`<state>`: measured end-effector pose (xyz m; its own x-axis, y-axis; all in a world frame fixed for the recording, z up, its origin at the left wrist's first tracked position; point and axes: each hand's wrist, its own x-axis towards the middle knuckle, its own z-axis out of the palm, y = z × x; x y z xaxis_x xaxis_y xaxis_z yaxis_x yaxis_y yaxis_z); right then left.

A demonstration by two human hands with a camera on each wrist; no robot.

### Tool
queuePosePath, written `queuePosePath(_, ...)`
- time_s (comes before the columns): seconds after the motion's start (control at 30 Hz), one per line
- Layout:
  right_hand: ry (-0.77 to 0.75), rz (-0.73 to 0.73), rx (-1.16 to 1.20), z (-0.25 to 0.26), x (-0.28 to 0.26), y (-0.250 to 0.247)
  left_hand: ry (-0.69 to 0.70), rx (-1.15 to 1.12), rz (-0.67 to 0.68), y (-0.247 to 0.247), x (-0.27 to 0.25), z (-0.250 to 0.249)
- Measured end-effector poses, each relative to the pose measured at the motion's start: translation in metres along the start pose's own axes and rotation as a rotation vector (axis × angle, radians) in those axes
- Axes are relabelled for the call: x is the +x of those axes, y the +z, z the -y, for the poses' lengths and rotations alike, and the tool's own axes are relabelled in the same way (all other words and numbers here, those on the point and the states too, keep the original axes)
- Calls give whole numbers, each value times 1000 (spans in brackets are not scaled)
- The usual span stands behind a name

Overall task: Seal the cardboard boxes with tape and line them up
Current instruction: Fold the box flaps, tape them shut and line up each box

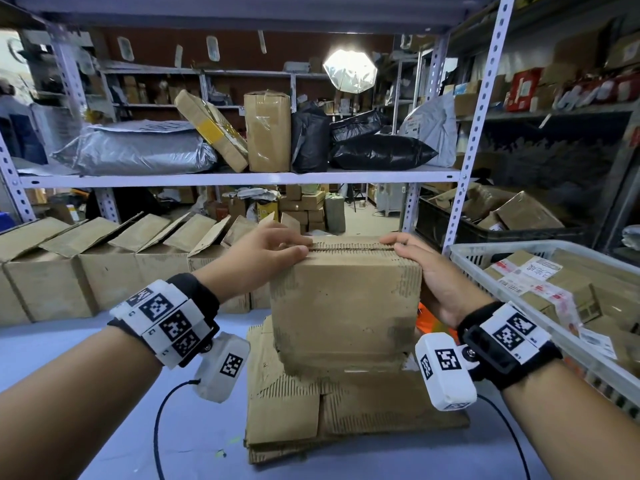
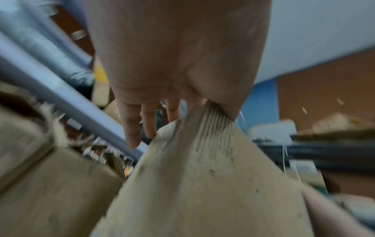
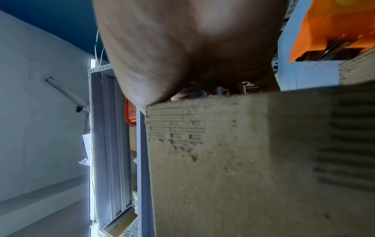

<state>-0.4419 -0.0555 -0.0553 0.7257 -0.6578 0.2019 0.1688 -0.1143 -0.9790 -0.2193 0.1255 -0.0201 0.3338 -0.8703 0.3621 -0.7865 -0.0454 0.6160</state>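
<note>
Beside white-labelled parcels point(image 1: 535, 277), cardboard box point(image 1: 346, 299) between left hand point(image 1: 263, 252) and right hand point(image 1: 434, 277)

We list a grey metal rack point(image 1: 242, 178). Its middle shelf carries a silver-grey mailer bag point(image 1: 138, 150) at the left, then a leaning carton with yellow tape point(image 1: 211, 128), an upright taped carton point(image 1: 267, 131) just beside it, and black plastic bags point(image 1: 377, 152) to the right. Behind the rack we note a lit studio lamp point(image 1: 350, 71) (its reflector is octagonal). At right stand a white plastic basket point(image 1: 519, 244) holding labelled parcels and, farther back, a black crate point(image 1: 450, 230) of cartons. Below all this we record a pale blue table point(image 1: 104, 358).
</note>
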Motion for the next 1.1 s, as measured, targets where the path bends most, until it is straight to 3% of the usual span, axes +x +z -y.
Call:
queuePosePath(0.17, -8, -35, -105, -1, 1, 1, 100, 465, 19, -1, 14, -35)
queuePosePath(0.33, -21, -37, -168, -1, -2, -1, 91, 624, 428, 26, 22, -61)
queuePosePath(0.4, -14, -16, -174, -1, -6, -5, 61, 683, 493, 31, 24, -62)
queuePosePath(0.5, 25, -46, -299, -11, -6, -28, 58, 695, 489, 31, 27, -61)
queuePosePath(0.63, 302, -340, -617, -39, -1, -83, 63, 684, 468, 30, 26, -57)
queuePosePath(0.77, 627, -240, -944, -76, -9, -126, 69, 669, 466, 28, 26, -55)
queuePosePath(0.93, 612, -323, -1099, -88, -11, -141, 71, 655, 462, 28, 26, -54)
queuePosePath(1.0, 624, -351, -1037, -84, -10, -139, 74, 654, 457, 28, 26, -54)
queuePosePath(1.1, 553, -425, -668, -78, -3, -134, 82, 661, 451, 28, 24, -53)
